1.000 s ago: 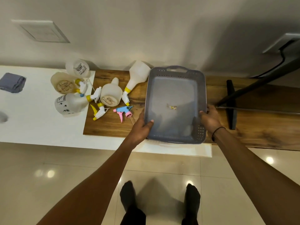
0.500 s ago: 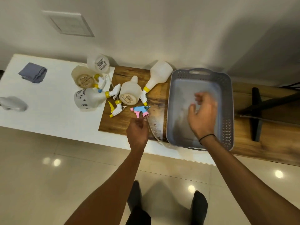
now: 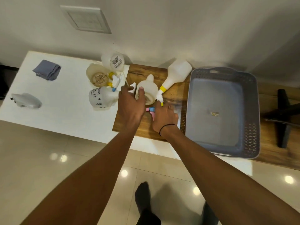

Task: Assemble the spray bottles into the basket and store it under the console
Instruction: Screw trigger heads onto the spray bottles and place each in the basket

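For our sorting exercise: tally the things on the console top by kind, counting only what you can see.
Bottles: 5
Loose pink-and-blue spray head: 1
Basket: 1
Folded cloth: 1
Grey object: 1
Total: 9

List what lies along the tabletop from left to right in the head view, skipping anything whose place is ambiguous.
Grey handheld device → folded grey cloth → white bottle with black print → left hand → right hand → grey basket → black stand.
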### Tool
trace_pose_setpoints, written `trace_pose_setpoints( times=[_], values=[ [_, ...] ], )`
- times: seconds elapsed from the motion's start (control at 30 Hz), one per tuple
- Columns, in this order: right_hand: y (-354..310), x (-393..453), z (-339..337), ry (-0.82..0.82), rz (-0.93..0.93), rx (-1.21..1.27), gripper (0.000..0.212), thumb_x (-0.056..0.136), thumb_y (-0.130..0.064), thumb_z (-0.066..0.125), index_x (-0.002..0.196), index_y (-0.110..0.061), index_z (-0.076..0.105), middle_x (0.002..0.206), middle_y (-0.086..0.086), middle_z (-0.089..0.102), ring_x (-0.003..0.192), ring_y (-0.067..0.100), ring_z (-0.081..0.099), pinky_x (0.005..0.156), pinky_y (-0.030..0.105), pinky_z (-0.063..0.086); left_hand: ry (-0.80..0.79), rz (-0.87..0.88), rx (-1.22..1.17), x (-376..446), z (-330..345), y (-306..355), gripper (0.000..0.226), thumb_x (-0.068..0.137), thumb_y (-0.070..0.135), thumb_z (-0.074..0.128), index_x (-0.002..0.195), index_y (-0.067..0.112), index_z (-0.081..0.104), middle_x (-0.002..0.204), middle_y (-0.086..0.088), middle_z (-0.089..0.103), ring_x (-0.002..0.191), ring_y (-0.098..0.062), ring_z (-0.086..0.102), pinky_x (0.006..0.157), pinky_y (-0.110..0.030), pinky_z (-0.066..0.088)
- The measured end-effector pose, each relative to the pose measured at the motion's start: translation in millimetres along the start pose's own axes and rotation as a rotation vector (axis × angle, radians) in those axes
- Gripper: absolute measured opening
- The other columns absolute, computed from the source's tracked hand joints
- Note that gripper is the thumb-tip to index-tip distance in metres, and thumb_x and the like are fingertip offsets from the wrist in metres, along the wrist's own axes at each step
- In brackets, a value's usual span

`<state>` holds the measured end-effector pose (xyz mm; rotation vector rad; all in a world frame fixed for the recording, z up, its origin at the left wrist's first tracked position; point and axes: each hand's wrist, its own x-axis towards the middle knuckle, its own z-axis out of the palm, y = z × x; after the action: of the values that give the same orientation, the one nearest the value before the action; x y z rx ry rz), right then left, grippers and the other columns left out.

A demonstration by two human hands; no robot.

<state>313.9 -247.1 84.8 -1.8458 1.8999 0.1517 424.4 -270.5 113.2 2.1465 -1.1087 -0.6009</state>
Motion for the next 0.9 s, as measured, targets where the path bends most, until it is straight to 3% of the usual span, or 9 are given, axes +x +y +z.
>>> trace_pose_setpoints(
  times=[0.1, 0.2, 0.33, 0.47, 0.57, 0.67, 0.77, 0.83, 0.9],
  values=[
    [4.8, -4.4, 8.5, 0.044, 0.007, -0.011, 0.054, 0.103, -0.035, 0.057, 0.149, -0.017, 0.035, 0.139, 0.017, 0.052, 0.127, 0.036, 0.052, 0.088, 0.047, 0.053, -0.04, 0.041, 0.088, 19.1, 3.2, 12.2, 0.053, 0.095, 0.056, 0.062, 0.132, 0.017, 0.054, 0.131, -0.005, 0.064, 0.119, -0.022, 0.063, 0.088, -0.04, 0.053],
    [6.0, -6.2, 8.2, 0.065, 0.018, 0.026, 0.055, 0.102, -0.04, 0.057, 0.147, -0.015, 0.037, 0.133, 0.015, 0.056, 0.122, 0.035, 0.057, 0.086, 0.046, 0.054, -0.097, 0.043, 0.162, 29.5, 9.6, 18.7, 0.063, 0.093, 0.059, 0.063, 0.137, 0.017, 0.05, 0.139, -0.007, 0.06, 0.127, -0.027, 0.059, 0.087, -0.038, 0.049],
    [6.9, -4.6, -4.9, 0.03, 0.174, 0.318, 0.058, 0.098, -0.041, 0.065, 0.141, -0.011, 0.041, 0.127, 0.016, 0.061, 0.117, 0.036, 0.061, 0.09, 0.048, 0.057, -0.207, 0.064, 0.308, 40.1, 21.4, 21.2, 0.077, 0.09, 0.07, 0.06, 0.144, 0.017, 0.046, 0.146, -0.01, 0.055, 0.135, -0.031, 0.052, 0.097, -0.044, 0.048],
    [22.3, -14.3, -24.2, 0.083, 0.298, 0.6, 0.043, 0.096, -0.035, 0.069, 0.124, -0.01, 0.05, 0.113, 0.013, 0.065, 0.093, 0.027, 0.064, 0.073, 0.039, 0.056, -0.303, 0.067, 0.434, 51.3, 32.7, 17.3, 0.093, 0.085, 0.081, 0.053, 0.149, 0.014, 0.043, 0.148, -0.014, 0.053, 0.138, -0.036, 0.05, 0.104, -0.056, 0.05],
    [39.5, -21.4, -44.6, 0.134, 0.457, 0.963, 0.035, 0.094, -0.013, 0.072, 0.123, -0.014, 0.053, 0.116, 0.014, 0.066, 0.096, 0.028, 0.067, 0.079, 0.04, 0.061, -0.4, 0.104, 0.506, 58.4, 40.4, 12.2, 0.101, 0.08, 0.086, 0.054, 0.149, 0.012, 0.041, 0.145, -0.015, 0.057, 0.133, -0.037, 0.055, 0.1, -0.048, 0.052],
    [50.6, -20.5, -79.1, 0.21, 0.528, 1.5, 0.034, 0.095, 0.008, 0.064, 0.128, 0.003, 0.056, 0.104, 0.015, 0.068, 0.095, 0.032, 0.071, 0.087, 0.044, 0.063, -0.463, 0.11, 0.521, 58.7, 44.9, 7.4, 0.102, 0.072, 0.085, 0.063, 0.143, 0.014, 0.046, 0.135, -0.012, 0.063, 0.125, -0.034, 0.061, 0.086, -0.041, 0.048],
    [57.2, -13.7, -128.5, 0.269, 0.476, 1.942, 0.011, 0.099, 0.015, 0.053, 0.103, 0.008, 0.061, 0.09, 0.013, 0.059, 0.081, 0.021, 0.062, 0.082, 0.032, 0.063, -0.435, 0.142, 0.371, 46.8, 38.4, -1.2, 0.099, 0.064, 0.077, 0.077, 0.136, 0.016, 0.049, 0.127, -0.006, 0.065, 0.116, -0.028, 0.064, 0.074, -0.034, 0.042],
    [61.1, -5.7, -162.7, 0.335, 0.429, 2.1, 0.023, 0.101, 0.015, 0.047, 0.086, 0.001, 0.058, 0.084, 0.013, 0.057, 0.075, 0.02, 0.059, 0.085, 0.037, 0.06, -0.397, 0.174, 0.216, 32.0, 27.4, -10.3, 0.098, 0.061, 0.074, 0.082, 0.135, 0.02, 0.048, 0.126, -0.002, 0.064, 0.112, -0.022, 0.063, 0.074, -0.033, 0.046],
    [63.9, 1.9, -193.7, 0.427, 0.353, 2.166, 0.028, 0.103, 0.014, 0.043, 0.082, -0.001, 0.055, 0.08, 0.013, 0.054, 0.07, 0.02, 0.056, 0.086, 0.041, 0.06, -0.368, 0.194, 0.145, 12.8, 15.2, -20.1, 0.099, 0.06, 0.071, 0.084, 0.138, 0.025, 0.044, 0.132, 0.0, 0.059, 0.114, -0.017, 0.058, 0.08, -0.033, 0.05]
  ],
)
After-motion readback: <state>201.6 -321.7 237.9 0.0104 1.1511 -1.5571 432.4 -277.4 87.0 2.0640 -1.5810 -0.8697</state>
